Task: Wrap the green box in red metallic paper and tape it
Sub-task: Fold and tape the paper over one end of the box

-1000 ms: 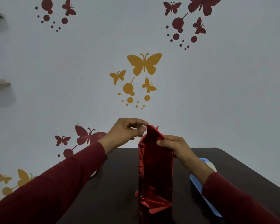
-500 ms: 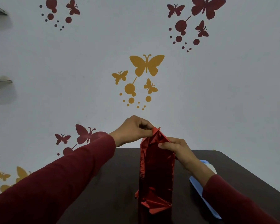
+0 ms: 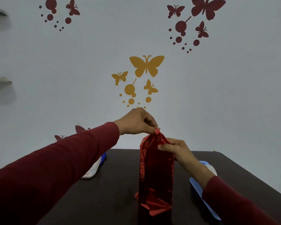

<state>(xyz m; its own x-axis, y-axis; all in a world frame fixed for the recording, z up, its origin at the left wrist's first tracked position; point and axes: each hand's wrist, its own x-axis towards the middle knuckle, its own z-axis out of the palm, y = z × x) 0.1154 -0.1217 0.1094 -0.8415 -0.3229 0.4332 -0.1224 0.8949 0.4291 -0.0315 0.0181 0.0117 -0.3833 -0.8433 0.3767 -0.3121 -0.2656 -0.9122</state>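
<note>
The red-wrapped box stands upright on the dark bench — left hand pinches the paper's top peak, right hand clamps the upper fold.

Shiny red paper, dark brown table, maroon sleeves, yellow butterfly decals
</note>
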